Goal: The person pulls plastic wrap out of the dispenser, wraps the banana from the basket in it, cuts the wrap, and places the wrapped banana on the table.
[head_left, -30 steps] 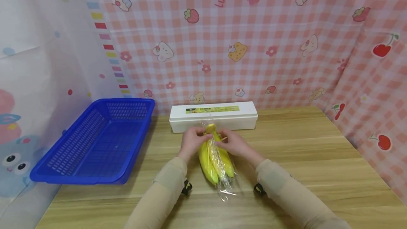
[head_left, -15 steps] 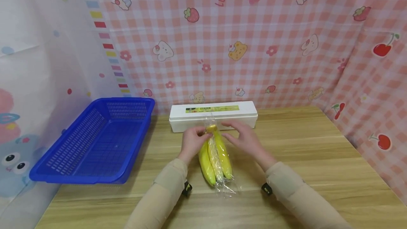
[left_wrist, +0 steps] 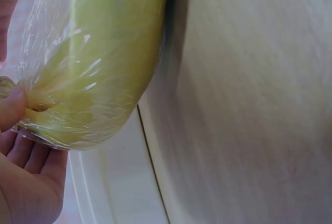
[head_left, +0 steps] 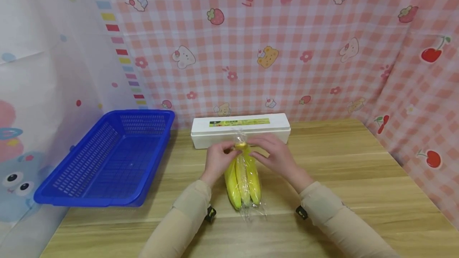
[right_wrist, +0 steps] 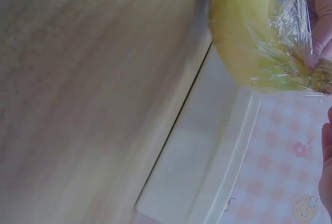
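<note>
A bunch of yellow bananas (head_left: pixel 253 180) is wrapped in clear plastic film (head_left: pixel 243 188), stem end away from me, in the middle of the table. My left hand (head_left: pixel 216 160) pinches the bunch near the stem; in the left wrist view its thumb presses the film there, with the fingers underneath. On the other side of the stem, my right hand (head_left: pixel 277 156) hovers with fingers extended and thumb apart. The right wrist view shows that hand (right_wrist: pixel 326 167) at the edge, with a gap to the stem (right_wrist: pixel 321 76). Loose film sticks out at both ends of the bunch.
Behind the bananas lies a long white box (head_left: pixel 240 130) with a yellow-green label. A blue plastic basket (head_left: pixel 148 170) stands on the left. The wooden table (head_left: pixel 344 178) meets a pink checked cloth (head_left: pixel 308 35) at the back and right.
My right hand has let go of the wrapped bunch, drawn off to the right, then come slightly back toward the stem. The left hand keeps its pinch. The bunch now lies straighter.
</note>
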### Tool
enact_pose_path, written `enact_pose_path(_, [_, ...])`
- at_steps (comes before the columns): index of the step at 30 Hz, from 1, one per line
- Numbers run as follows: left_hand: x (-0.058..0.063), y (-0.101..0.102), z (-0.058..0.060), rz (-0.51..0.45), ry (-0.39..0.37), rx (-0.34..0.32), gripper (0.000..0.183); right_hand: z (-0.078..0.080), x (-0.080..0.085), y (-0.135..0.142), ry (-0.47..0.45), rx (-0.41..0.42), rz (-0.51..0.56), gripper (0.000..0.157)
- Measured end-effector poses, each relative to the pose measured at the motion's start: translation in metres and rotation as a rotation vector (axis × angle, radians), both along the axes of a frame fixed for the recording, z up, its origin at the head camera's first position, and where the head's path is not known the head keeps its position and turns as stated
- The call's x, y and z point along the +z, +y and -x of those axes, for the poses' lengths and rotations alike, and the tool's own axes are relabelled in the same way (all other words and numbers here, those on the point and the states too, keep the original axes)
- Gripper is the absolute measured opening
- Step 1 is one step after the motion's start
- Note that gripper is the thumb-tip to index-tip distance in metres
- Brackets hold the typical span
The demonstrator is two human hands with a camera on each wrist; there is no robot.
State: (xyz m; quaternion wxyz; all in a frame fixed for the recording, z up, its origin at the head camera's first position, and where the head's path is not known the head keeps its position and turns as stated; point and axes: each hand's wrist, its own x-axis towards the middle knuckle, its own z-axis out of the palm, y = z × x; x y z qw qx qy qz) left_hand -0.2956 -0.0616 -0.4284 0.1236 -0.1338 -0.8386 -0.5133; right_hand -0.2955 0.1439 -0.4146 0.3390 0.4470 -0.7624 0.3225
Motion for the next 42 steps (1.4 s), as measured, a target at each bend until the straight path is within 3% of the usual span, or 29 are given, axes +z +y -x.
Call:
enact_pose_path(4, [0.003,0.003,-0.003,-0.004,0.06,-0.015,0.014,-0.001,0.004,-0.003,0.016,0.018,-0.011,0.041])
enact_pose_path(12, [0.006,0.006,-0.009,-0.007,0.112,-0.045,0.015,0.001,0.009,-0.006,0.108,0.031,-0.119,0.044])
enact_pose_path(20, [0.004,0.006,-0.015,-0.009,0.229,-0.085,0.017,-0.006,0.014,-0.007,0.166,0.041,-0.174,0.044])
enact_pose_path(28, [0.006,0.005,-0.023,0.042,0.449,-0.122,0.022,-0.018,0.02,-0.005,0.233,0.068,-0.174,0.039])
enact_pose_path(36, [0.008,0.004,-0.028,0.066,0.685,-0.134,0.024,-0.027,0.02,-0.004,0.396,0.067,-0.154,0.026])
enact_pose_path(42, [0.007,0.003,-0.028,0.066,0.8,-0.132,0.024,-0.031,0.019,-0.005,0.409,0.051,-0.167,0.028])
